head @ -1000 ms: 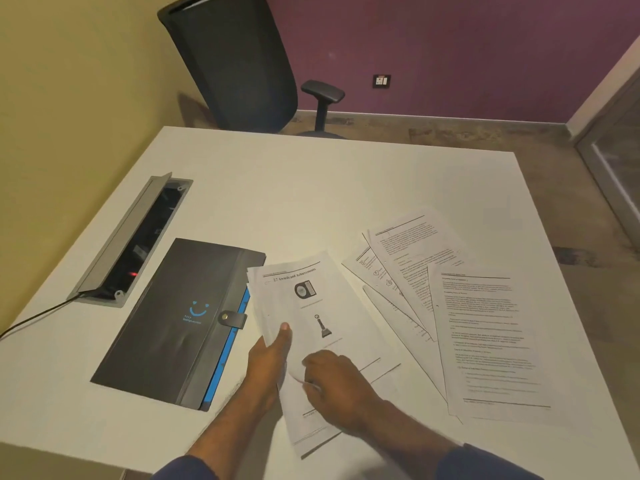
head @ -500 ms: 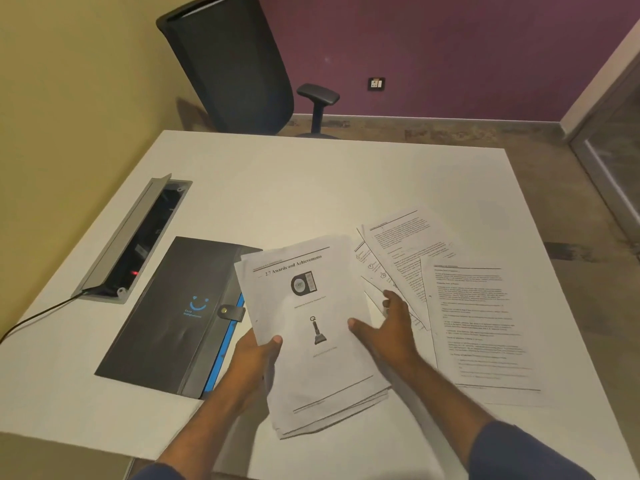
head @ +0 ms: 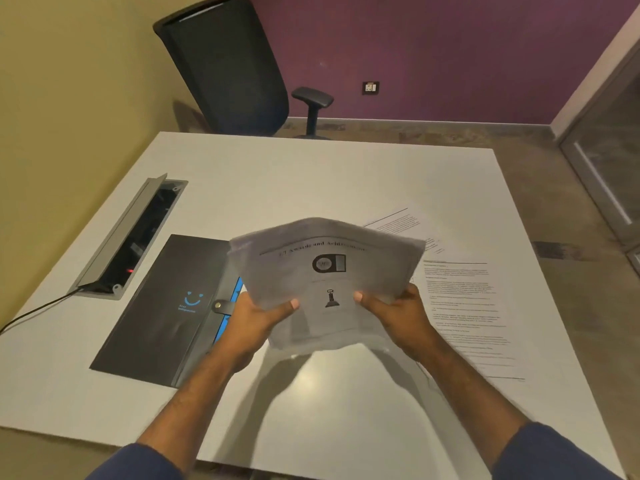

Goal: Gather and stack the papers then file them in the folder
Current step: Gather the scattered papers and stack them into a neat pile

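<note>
Stack (head: 325, 271) now lifted off table (head: 311, 174), right hand (head: 398, 313) joined grip.

Single head-worn view: looks forward and steeply down from the near edge of the white table (head: 311, 181), close above both forearms; wide angle takes in chair (head: 225, 64), walls, floor.

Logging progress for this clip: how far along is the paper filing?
Partly done. A stack of papers is gathered. In hand: the left hand and right hand grip its sides, holding it lifted off the white table. Left: loose sheets lie to the right, uncollected, and the black folder lies snapped shut, nothing filed.
</note>
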`<state>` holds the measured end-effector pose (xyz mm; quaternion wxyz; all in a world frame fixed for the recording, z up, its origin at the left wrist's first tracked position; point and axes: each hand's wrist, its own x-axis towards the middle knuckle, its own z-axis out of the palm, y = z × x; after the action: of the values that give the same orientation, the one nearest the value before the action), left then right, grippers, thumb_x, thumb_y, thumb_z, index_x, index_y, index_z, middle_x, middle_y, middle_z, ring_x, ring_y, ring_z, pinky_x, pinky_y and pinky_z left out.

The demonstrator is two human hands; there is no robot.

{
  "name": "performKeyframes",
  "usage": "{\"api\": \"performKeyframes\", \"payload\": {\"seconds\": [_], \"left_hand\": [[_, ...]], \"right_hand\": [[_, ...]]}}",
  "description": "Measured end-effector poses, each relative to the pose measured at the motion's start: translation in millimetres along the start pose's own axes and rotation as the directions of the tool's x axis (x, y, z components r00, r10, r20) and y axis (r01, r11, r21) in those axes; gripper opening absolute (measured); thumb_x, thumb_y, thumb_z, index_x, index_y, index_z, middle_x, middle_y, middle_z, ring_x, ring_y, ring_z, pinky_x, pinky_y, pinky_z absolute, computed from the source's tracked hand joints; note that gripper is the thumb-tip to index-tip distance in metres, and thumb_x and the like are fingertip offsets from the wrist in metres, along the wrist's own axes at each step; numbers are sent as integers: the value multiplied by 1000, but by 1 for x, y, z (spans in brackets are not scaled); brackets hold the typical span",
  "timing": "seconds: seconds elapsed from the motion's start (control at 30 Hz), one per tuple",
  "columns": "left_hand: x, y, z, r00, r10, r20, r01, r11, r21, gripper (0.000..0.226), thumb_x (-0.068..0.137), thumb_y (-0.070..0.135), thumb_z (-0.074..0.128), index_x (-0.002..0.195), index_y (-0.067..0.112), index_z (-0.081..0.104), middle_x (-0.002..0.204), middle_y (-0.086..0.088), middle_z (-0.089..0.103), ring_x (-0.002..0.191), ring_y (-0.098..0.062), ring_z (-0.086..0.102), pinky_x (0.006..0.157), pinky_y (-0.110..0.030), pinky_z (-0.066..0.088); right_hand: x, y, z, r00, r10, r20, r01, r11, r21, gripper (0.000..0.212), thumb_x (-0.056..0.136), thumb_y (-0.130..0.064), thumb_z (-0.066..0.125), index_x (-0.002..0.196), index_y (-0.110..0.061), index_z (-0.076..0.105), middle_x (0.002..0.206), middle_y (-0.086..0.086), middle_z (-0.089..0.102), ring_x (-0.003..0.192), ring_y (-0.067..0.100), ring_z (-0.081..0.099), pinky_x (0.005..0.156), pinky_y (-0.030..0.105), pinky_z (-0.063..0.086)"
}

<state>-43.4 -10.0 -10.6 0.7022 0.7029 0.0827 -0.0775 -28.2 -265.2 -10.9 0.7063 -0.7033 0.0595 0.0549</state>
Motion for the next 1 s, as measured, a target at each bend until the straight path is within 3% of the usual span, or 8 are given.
{"api": "performKeyframes", "payload": {"seconds": [0.13, 0.27, 0.47, 0.57, 0.67, 0.8, 0.87, 1.0], "left_hand": [[-6, -4, -1, 999, 0, 37, -4, 996, 92, 52, 68, 20, 85, 115, 28, 66, 111, 1, 76, 103, -17, 72, 79, -23, 59], [-17, -22, 6, 997, -73, 37, 70, 995, 70, 48, 73, 15, 86, 112, 33, 66, 110, 1, 75, 106, -19, 69, 75, -21, 58], [-28, -40, 24, 994, -97, -59, 100, 993, 62, 34, 81, 20, 81, 108, 34, 63, 100, 4, 73, 102, -14, 66, 79, -26, 60], [-31, -43, 29, 984, -106, -144, 123, 986, 116, 17, 87, 19, 75, 96, 31, 67, 97, 5, 74, 95, -18, 69, 67, -19, 56], [-28, -44, 27, 964, -158, -215, 194, 968, 161, 4, 90, 26, 71, 90, 28, 67, 92, 1, 74, 89, -28, 69, 65, -30, 54], [-25, -48, 20, 917, -250, -309, 317, 930, 187, 25, 95, 31, 64, 114, 17, 58, 105, -5, 67, 95, -29, 63, 91, -52, 53], [-24, -54, 14, 884, -299, -359, 374, 914, 159, 34, 97, 30, 62, 125, 12, 57, 111, -10, 66, 99, -32, 61, 90, -50, 51], [-26, -66, 7, 832, -392, -394, 450, 891, 65, 39, 97, 25, 62, 131, 8, 55, 116, -14, 66, 99, -32, 62, 88, -47, 52]], "right_hand": [[-16, 8, -9, 991, -30, 128, 30, 1000, 5, 47, 79, -10, 80, 93, -54, 70, 93, -23, 76, 90, 1, 72, 71, 13, 57], [-25, 37, -18, 990, 16, 142, -8, 998, -55, 32, 83, 3, 73, 89, -28, 75, 91, -8, 78, 97, 20, 70, 80, 23, 58], [-33, 45, -7, 1000, -8, -10, 8, 999, -45, 53, 87, -2, 68, 94, -54, 69, 93, -31, 72, 91, -10, 67, 72, 1, 48], [-33, 53, -6, 999, 35, 2, -34, 994, -108, 37, 89, -4, 67, 84, -40, 74, 84, -21, 76, 86, 1, 70, 70, 9, 52], [-33, 49, -8, 993, 69, 94, -60, 993, -101, 9, 87, -25, 72, 94, -32, 73, 92, -15, 78, 89, 7, 73, 69, 15, 55], [-21, 53, -28, 994, 60, -93, -80, 969, -234, 33, 81, -44, 73, 110, -30, 67, 105, -9, 71, 99, 5, 66, 79, 17, 50], [-15, 66, -45, 969, 24, -246, -153, 840, -521, 46, 83, -41, 74, 121, -17, 62, 115, 1, 64, 109, 18, 60, 88, 31, 48], [-15, 82, -70, 917, 137, -374, -399, 296, -868, 56, 86, -44, 65, 125, -7, 51, 125, 13, 53, 117, 31, 48, 94, 41, 47]]}}
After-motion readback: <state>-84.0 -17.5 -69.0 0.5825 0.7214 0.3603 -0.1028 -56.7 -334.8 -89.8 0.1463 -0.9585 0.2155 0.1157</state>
